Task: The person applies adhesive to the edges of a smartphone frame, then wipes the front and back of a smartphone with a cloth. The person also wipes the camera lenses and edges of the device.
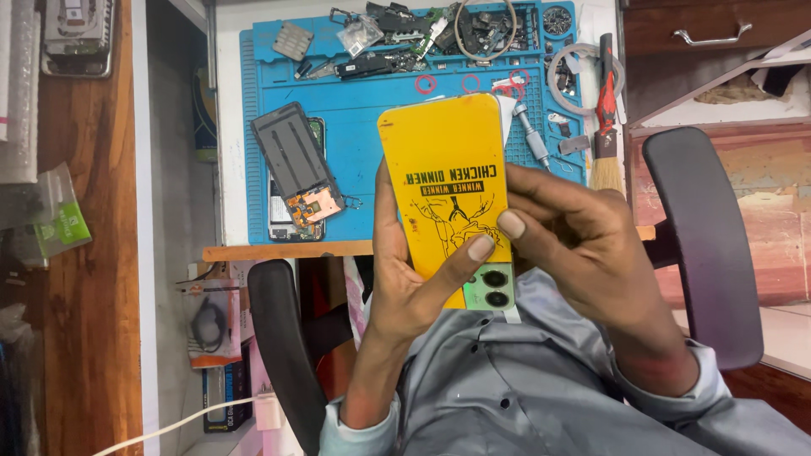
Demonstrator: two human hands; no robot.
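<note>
Both hands, the left hand and right hand, grip a yellow phone by its long edges, near the grey shirt. It looks thin, stiff, smooth (maybe slippery). Far off, the blue mat has trays of small parts along its far edge, on the table.

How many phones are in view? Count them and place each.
2. One phone with a yellow back skin is held in both hands; an opened phone lies on the blue mat. Others may be hidden among the parts.
</note>
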